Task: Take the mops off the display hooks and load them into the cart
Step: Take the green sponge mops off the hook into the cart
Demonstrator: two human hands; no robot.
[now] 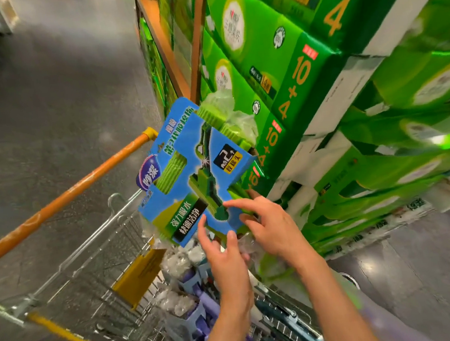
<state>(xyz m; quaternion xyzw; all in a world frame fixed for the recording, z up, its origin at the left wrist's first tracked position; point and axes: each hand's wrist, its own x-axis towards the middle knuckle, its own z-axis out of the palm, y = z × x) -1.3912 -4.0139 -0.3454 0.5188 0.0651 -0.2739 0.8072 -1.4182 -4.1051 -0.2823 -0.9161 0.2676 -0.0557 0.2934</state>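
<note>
A green mop (191, 174) in blue card packaging is seen above the cart (96, 281), where purple-packed mops (187, 299) are already laid. Its lower edge is touched by the left hand (224, 256) and the right hand (268, 224), fingers spread, nothing gripped. The loading appears partly done; no hooks are visible.

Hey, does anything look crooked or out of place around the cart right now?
The blue mop package sits tilted above the cart, not yet laid inside with the purple packs. Both the left hand and right hand have spread fingers at its lower edge; a firm hold isn't clear.
</note>
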